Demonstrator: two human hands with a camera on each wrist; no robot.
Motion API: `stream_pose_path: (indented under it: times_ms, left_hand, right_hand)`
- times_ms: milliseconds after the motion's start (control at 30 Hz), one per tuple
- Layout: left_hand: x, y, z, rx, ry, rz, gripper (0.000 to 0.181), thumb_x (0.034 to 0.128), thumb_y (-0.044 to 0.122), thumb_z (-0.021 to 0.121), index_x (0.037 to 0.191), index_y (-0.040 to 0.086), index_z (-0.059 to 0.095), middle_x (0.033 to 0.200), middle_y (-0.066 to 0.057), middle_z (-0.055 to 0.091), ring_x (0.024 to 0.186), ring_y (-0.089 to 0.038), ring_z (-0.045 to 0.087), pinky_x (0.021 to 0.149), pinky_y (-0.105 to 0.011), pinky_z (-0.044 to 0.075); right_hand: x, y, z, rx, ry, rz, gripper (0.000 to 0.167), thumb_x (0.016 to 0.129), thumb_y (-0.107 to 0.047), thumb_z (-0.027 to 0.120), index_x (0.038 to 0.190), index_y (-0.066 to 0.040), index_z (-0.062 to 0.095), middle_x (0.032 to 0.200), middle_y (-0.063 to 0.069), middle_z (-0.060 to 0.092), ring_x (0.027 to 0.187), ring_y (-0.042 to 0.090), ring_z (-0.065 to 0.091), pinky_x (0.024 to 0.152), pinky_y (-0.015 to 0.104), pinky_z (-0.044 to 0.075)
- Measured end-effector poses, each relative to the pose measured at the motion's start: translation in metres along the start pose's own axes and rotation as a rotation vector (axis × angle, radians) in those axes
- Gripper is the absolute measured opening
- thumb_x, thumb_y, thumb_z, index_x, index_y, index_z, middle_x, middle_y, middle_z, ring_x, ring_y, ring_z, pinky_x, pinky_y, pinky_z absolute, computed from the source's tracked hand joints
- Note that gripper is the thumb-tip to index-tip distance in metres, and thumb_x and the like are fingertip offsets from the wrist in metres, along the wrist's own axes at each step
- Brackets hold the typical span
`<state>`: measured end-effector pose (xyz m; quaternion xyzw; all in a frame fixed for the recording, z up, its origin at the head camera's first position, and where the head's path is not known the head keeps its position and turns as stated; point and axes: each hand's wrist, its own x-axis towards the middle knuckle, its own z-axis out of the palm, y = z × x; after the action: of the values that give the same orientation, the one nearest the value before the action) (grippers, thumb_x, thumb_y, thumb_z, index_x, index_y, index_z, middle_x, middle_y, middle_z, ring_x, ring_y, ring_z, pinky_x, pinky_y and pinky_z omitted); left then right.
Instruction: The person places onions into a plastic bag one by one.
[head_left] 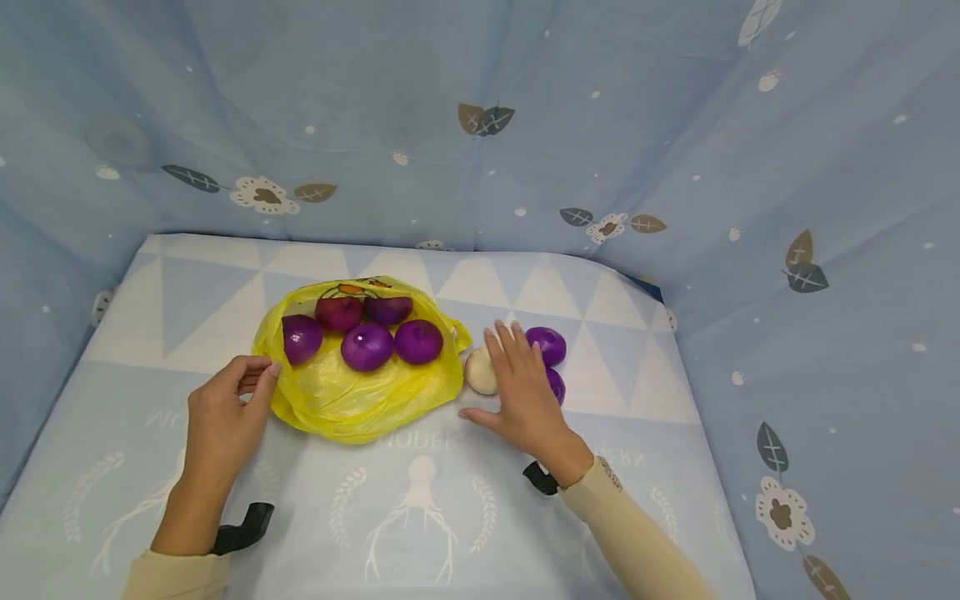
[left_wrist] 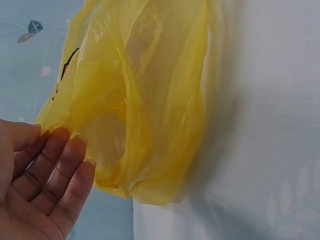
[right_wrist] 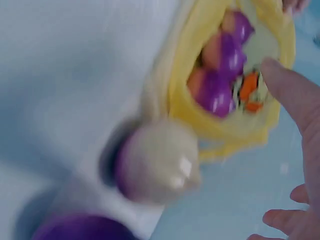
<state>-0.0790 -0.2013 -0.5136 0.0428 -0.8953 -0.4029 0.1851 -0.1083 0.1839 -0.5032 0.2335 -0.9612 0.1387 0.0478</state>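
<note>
My left hand (head_left: 225,417) pinches the left rim of a yellow plastic bag (head_left: 360,417) between thumb and fingertips. The bag lies with its mouth spread, and several purple onions (head_left: 367,347) sit inside it. My right hand (head_left: 528,400) reaches over the table with fingers straight and thumb spread. It partly covers a pale onion (head_left: 480,372) just right of the bag and two purple onions (head_left: 547,345) farther right. In the right wrist view a gap shows between that hand and the pale onion (right_wrist: 160,162). The left wrist view shows the bag (left_wrist: 165,125) hanging in folds from the fingertips.
A patterned cloth (head_left: 420,533) covers the table, and blue curtains (head_left: 390,100) with leaf prints enclose its back and sides. Black straps (head_left: 247,529) show at both wrists. A dark blue and yellow item (head_left: 645,288) peeks out at the back right corner.
</note>
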Motion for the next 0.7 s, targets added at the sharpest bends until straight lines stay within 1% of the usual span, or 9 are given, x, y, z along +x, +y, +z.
stream_pose_path:
  times_ms: [100,200,300,367,400,467,533,600,700]
  left_hand:
    - [0.0,0.001,0.0,0.002,-0.003,-0.003,0.017,0.1007,0.011,0.071,0.109,-0.004,0.072,0.099,-0.017,0.075,0.085,-0.026,0.066,0.071,-0.005,0.039]
    - [-0.002,0.001,0.001,0.006,-0.012,-0.014,0.018,0.1011,0.012,0.071,0.11,-0.004,0.071,0.1,-0.018,0.075,0.086,-0.029,0.068,0.071,-0.004,0.038]
    - [-0.003,0.001,0.001,0.003,-0.016,-0.023,0.019,0.1013,0.012,0.071,0.111,-0.004,0.071,0.1,-0.018,0.075,0.087,-0.031,0.069,0.071,-0.004,0.038]
    - [-0.003,0.001,0.001,0.001,-0.014,-0.027,0.019,0.1014,0.013,0.071,0.112,-0.004,0.071,0.101,-0.018,0.075,0.087,-0.03,0.068,0.071,-0.005,0.039]
    - [-0.003,0.001,0.001,0.001,-0.011,-0.028,0.019,0.1013,0.013,0.071,0.112,-0.003,0.072,0.101,-0.018,0.075,0.087,-0.027,0.068,0.071,-0.005,0.039]
    - [-0.003,0.001,0.001,0.0,-0.004,-0.031,0.019,0.1009,0.013,0.071,0.112,-0.003,0.072,0.101,-0.017,0.075,0.086,-0.017,0.066,0.07,-0.006,0.04]
    - [-0.003,0.001,0.001,-0.001,0.002,-0.03,0.018,0.1005,0.013,0.072,0.111,-0.002,0.073,0.101,-0.016,0.076,0.085,-0.005,0.062,0.07,-0.006,0.04]
    - [-0.003,0.001,0.001,-0.002,0.006,-0.03,0.018,0.1001,0.013,0.073,0.111,-0.002,0.073,0.101,-0.016,0.076,0.084,0.005,0.056,0.07,-0.006,0.04]
    - [-0.003,0.001,0.002,0.0,0.007,-0.031,0.018,0.1,0.013,0.073,0.11,-0.002,0.073,0.1,-0.015,0.076,0.084,0.011,0.053,0.071,-0.004,0.04]
  right_hand:
    - [-0.013,0.016,-0.006,0.029,-0.01,0.123,0.134,0.076,-0.058,0.09,0.169,-0.012,0.004,0.175,0.013,0.005,0.16,0.036,0.002,0.12,0.068,0.017]
    - [-0.027,0.03,-0.01,0.058,-0.038,0.233,0.139,0.074,-0.057,0.091,0.169,-0.013,-0.001,0.175,0.013,0.0,0.16,0.036,-0.003,0.118,0.071,0.017]
    - [-0.04,0.041,-0.011,0.09,-0.065,0.322,0.142,0.074,-0.054,0.093,0.168,-0.014,-0.006,0.175,0.013,-0.005,0.159,0.037,-0.007,0.118,0.071,0.015]
    - [-0.048,0.048,-0.01,0.106,-0.058,0.36,0.143,0.074,-0.051,0.094,0.168,-0.013,-0.006,0.175,0.014,-0.006,0.159,0.038,-0.007,0.12,0.068,0.014]
    - [-0.051,0.05,-0.009,0.112,-0.045,0.369,0.142,0.074,-0.048,0.095,0.168,-0.012,-0.005,0.174,0.015,-0.005,0.159,0.039,-0.006,0.121,0.067,0.014]
    - [-0.057,0.054,-0.006,0.122,-0.003,0.373,0.136,0.075,-0.041,0.096,0.168,-0.009,0.001,0.174,0.018,0.001,0.159,0.04,0.001,0.122,0.063,0.018]
    - [-0.062,0.057,-0.001,0.117,0.047,0.359,0.127,0.077,-0.033,0.095,0.167,-0.005,0.011,0.172,0.022,0.011,0.157,0.042,0.012,0.121,0.06,0.025]
    - [-0.066,0.058,0.004,0.108,0.089,0.344,0.117,0.078,-0.027,0.095,0.165,-0.002,0.02,0.167,0.024,0.021,0.153,0.043,0.022,0.117,0.059,0.033]
    - [-0.07,0.058,0.011,0.098,0.113,0.343,0.105,0.079,-0.023,0.093,0.161,-0.001,0.03,0.161,0.025,0.03,0.148,0.042,0.031,0.11,0.058,0.043]
